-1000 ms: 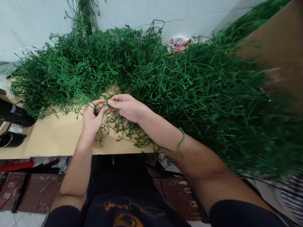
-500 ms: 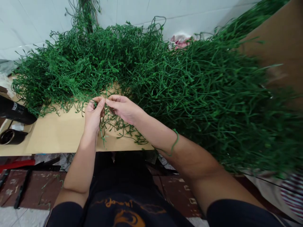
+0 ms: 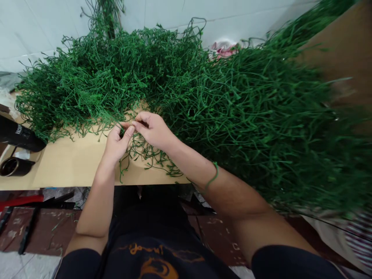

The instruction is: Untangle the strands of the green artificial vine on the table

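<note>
Both hands meet fingertip to fingertip over the front of the tan board [image 3: 69,162]. My left hand [image 3: 117,143] is closed in a pinch on thin green stems, with ends dangling below its palm. Beside it, my right hand [image 3: 154,131] pinches thumb against forefinger right at the left fingertips; a thin stem seems to be between them, though the tips hide most of it. Loose green stems [image 3: 157,157] with small forked tips lie beneath the hands. One green stem [image 3: 213,176] hangs across my right forearm.
A large tangled heap of green stems [image 3: 247,108] fills the back and right. At left stand a black vacuum flask [image 3: 21,135] and a dark cup [image 3: 16,166]. Pink-and-white cloth [image 3: 223,50] lies by the tiled wall [image 3: 174,11]. A brown panel [image 3: 343,50] rises at right.
My hands have shifted slightly right, still pinched together. The left hand has turned, and the stem ends hanging below it have swung a little left.
</note>
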The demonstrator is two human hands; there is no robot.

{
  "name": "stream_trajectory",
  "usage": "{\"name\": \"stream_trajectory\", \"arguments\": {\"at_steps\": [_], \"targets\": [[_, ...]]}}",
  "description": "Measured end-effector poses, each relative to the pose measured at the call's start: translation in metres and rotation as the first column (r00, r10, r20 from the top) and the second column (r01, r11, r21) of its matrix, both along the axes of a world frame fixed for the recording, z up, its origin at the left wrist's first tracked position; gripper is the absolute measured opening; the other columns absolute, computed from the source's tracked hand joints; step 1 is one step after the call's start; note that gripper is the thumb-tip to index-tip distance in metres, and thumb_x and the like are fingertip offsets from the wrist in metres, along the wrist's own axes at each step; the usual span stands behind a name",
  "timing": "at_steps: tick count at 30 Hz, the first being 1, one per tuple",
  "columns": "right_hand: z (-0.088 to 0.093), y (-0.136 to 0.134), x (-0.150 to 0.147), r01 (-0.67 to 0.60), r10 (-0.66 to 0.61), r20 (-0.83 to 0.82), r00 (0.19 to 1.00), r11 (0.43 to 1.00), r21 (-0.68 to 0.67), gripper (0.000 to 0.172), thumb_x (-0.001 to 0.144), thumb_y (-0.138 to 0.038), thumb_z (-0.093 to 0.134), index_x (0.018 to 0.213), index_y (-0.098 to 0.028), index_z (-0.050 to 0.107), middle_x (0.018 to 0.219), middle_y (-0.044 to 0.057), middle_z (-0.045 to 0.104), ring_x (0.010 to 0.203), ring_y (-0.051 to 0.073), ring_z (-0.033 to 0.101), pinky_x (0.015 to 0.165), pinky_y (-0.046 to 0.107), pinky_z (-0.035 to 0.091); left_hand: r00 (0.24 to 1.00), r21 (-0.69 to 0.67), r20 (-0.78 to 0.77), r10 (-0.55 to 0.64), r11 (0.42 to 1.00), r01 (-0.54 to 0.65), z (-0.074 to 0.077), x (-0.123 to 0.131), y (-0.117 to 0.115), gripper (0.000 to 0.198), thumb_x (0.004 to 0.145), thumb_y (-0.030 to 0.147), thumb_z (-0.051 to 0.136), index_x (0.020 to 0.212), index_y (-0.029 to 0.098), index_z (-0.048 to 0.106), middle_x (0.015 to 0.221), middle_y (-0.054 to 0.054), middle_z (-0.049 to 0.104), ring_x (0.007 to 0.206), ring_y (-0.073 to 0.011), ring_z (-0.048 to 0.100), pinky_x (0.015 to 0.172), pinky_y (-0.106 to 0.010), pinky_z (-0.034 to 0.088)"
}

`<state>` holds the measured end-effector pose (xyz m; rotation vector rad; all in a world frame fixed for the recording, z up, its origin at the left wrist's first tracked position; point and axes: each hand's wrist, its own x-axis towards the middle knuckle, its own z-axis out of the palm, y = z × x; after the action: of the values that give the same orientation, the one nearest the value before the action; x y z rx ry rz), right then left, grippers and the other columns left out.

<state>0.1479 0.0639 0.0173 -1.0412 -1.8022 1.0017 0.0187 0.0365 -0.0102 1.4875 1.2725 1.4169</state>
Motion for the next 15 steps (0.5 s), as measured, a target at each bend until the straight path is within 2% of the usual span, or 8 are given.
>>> {"name": "stream_trajectory", "arguments": {"at_steps": [4, 8, 10, 12, 15], "targets": [[-0.002, 0.002, -0.001, -0.024, 0.023, 0.02, 1.0, 0.999, 0.046, 0.02, 0.078, -0.015, 0.049, 0.06, -0.017, 0.039, 0.055, -0.005, 0.033, 0.054, 0.007, 0.03, 0.054, 0.024, 0.026, 0.988, 0.027, -0.093, -0.125, 0.991, 0.128, -0.006, 0.0, 0.0, 0.042, 0.07, 0.057, 0.06, 0.08, 0.016, 0.056, 0.068, 0.001, 0.055, 0.063, -0.0101, 0.048, 0.061, -0.024, 0.042], [0.002, 0.002, -0.005, -0.013, 0.012, 0.006, 1.0, 0.998, 0.067, 0.024, 0.078, -0.011, 0.046, 0.058, -0.018, 0.035, 0.055, -0.004, 0.031, 0.053, 0.007, 0.029, 0.054, 0.024, 0.026, 0.983, 0.056, -0.144, -0.116, 0.991, 0.125, -0.006, -0.001, -0.001, 0.036, 0.078, 0.051, 0.053, 0.067, 0.017, 0.054, 0.056, 0.002, 0.046, 0.054, -0.0093, 0.041, 0.054, -0.024, 0.037], [0.011, 0.006, -0.006, 0.043, -0.044, 0.0, 0.999, 0.992, 0.115, 0.025, 0.078, -0.011, 0.047, 0.058, -0.018, 0.034, 0.057, -0.003, 0.031, 0.056, 0.008, 0.031, 0.056, 0.024, 0.027, 0.983, 0.077, -0.146, -0.107, 0.99, 0.119, -0.005, -0.001, -0.005, 0.035, 0.08, 0.049, 0.052, 0.064, 0.017, 0.053, 0.057, 0.002, 0.045, 0.055, -0.0094, 0.041, 0.055, -0.024, 0.037], [0.025, 0.015, 0.001, 0.08, -0.081, -0.002, 0.997, 0.983, 0.166, 0.024, 0.081, -0.018, 0.048, 0.06, -0.018, 0.037, 0.059, -0.002, 0.033, 0.061, 0.009, 0.034, 0.059, 0.025, 0.029, 0.98, 0.08, -0.137, -0.144, 0.985, 0.156, -0.005, -0.003, -0.011, 0.036, 0.081, 0.048, 0.05, 0.064, 0.017, 0.053, 0.057, 0.002, 0.044, 0.056, -0.0094, 0.041, 0.055, -0.023, 0.037], [0.052, 0.033, 0.035, 0.057, -0.063, 0.024, 0.998, 0.981, 0.185, 0.027, 0.085, -0.038, 0.045, 0.067, -0.018, 0.045, 0.06, -0.001, 0.035, 0.064, 0.011, 0.037, 0.06, 0.025, 0.03, 0.971, 0.021, -0.099, -0.218, 0.975, 0.221, -0.007, -0.005, -0.02, 0.035, 0.082, 0.047, 0.048, 0.066, 0.017, 0.054, 0.06, 0.002, 0.045, 0.055, -0.0085, 0.04, 0.055, -0.022, 0.036]]}}
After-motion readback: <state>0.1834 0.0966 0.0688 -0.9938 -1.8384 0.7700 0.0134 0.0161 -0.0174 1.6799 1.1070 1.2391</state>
